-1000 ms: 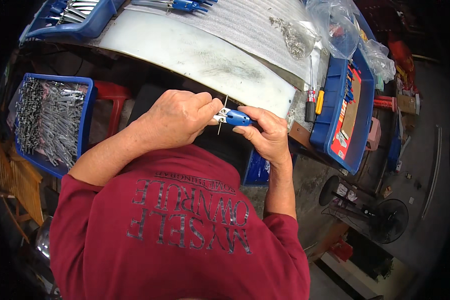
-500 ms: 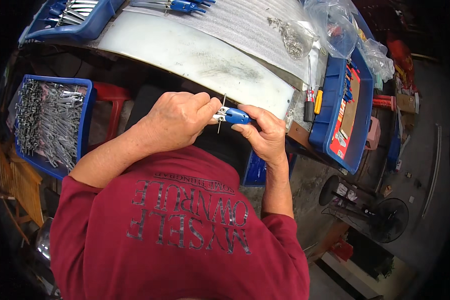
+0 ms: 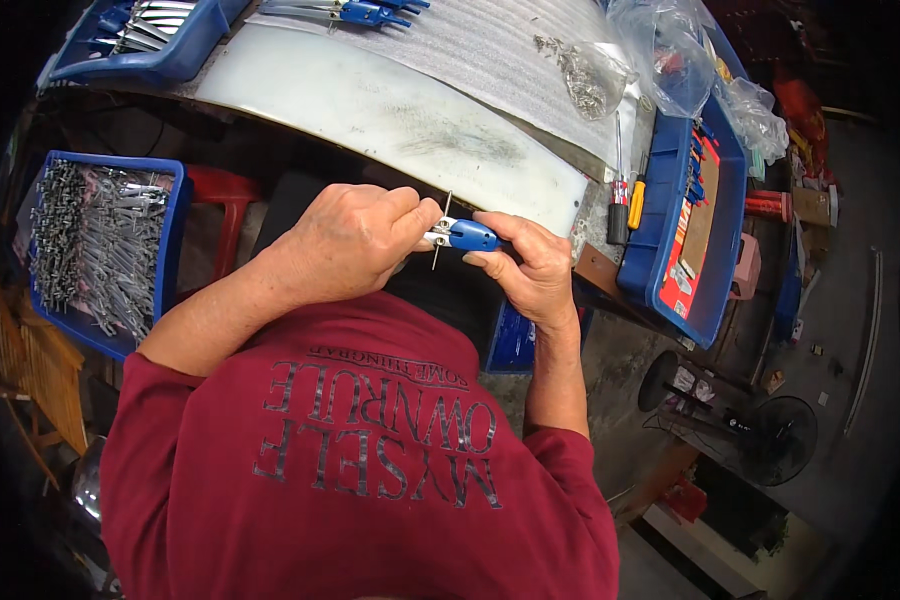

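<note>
Two bare hands meet just below the near edge of a pale bench (image 3: 390, 110), working a small blue-handled tool (image 3: 467, 236) between them. Much of that tool is hidden: only its blue body and a short metal end show, with a thin metal pin (image 3: 442, 232) standing upright across the metal end; how the pin joins the tool is too small to make out. The left hand (image 3: 350, 240) comes in from 7 o'clock, fingers curled in a closed grip, thumb and forefinger pinched at the metal end beside the pin. The right hand (image 3: 530, 265) comes up from 5 o'clock, its grip closed around the blue body, thumb lying along the top. Compared with half a second and a second ago, hands, tool and pin sit almost exactly as before, the pin perhaps tilted a touch differently. Forearms rise from a red shirt (image 3: 360, 450) filling the lower picture. At 9 o'clock a blue tray (image 3: 175, 215) holds a heap of metal parts, its left side fading into the dark rim. At 2 o'clock a second blue tray (image 3: 660, 260) holds small items too blurred to tell, with two screwdrivers (image 3: 625, 200) just beside it. At 12 o'clock lie clear plastic bags (image 3: 660, 50), and at 11 o'clock a third tray (image 3: 160, 60) is cut off by the top edge.
</note>
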A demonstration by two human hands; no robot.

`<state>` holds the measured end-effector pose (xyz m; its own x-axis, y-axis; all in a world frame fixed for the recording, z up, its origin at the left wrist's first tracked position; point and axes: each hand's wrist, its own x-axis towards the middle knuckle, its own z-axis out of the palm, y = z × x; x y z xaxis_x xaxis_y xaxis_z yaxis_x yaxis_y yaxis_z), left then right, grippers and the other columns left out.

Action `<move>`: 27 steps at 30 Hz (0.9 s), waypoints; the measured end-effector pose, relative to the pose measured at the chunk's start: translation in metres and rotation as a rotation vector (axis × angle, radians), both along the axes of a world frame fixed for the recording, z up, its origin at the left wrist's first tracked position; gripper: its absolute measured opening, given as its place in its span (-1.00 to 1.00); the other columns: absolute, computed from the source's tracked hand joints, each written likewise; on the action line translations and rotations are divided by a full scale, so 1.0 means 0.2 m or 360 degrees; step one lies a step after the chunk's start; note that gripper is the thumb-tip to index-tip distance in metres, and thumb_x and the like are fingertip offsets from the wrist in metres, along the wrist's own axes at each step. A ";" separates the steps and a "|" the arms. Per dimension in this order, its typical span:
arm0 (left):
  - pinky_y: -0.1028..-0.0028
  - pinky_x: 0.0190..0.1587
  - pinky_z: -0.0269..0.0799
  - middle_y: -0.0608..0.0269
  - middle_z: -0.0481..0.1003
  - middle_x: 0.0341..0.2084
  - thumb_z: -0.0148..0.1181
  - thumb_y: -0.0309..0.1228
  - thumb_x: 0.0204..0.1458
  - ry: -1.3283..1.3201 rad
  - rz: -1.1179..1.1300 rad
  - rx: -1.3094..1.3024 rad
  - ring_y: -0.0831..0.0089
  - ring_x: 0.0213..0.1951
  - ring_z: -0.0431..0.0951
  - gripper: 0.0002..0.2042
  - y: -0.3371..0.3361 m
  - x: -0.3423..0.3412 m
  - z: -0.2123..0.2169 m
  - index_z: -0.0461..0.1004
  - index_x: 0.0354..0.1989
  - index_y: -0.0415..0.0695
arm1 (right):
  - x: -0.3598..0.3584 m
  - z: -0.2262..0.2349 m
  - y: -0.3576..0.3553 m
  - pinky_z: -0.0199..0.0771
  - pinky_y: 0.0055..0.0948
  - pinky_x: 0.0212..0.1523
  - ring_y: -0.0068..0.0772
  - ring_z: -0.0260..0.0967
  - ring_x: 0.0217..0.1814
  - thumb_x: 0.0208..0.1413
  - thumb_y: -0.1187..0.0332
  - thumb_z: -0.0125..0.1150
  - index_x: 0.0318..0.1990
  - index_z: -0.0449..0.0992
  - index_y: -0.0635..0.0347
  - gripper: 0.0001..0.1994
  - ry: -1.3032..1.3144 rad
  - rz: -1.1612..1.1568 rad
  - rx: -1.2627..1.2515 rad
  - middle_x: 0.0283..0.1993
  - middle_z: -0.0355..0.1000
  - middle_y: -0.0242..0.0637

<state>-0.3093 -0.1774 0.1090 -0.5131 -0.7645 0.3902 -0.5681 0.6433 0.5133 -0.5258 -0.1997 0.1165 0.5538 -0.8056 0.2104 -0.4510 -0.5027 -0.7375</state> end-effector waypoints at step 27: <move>0.39 -0.60 0.25 0.21 0.25 -0.67 0.18 -0.46 -0.26 -0.0013 0.0047 -0.0053 0.31 -0.62 0.36 -0.78 0.00 0.00 0.01 0.30 -0.43 -0.19 | 0.01 0.00 0.00 0.38 -0.57 -0.38 -0.47 0.41 -0.40 -0.24 0.31 0.34 -0.26 0.48 0.28 -0.66 0.0039 -0.0034 0.0008 -0.37 0.46 -0.24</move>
<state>-0.3090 -0.1775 0.1107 -0.4937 -0.7660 0.4117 -0.5910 0.6428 0.4873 -0.5233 -0.1997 0.1171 0.5416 -0.8182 0.1928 -0.4797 -0.4892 -0.7285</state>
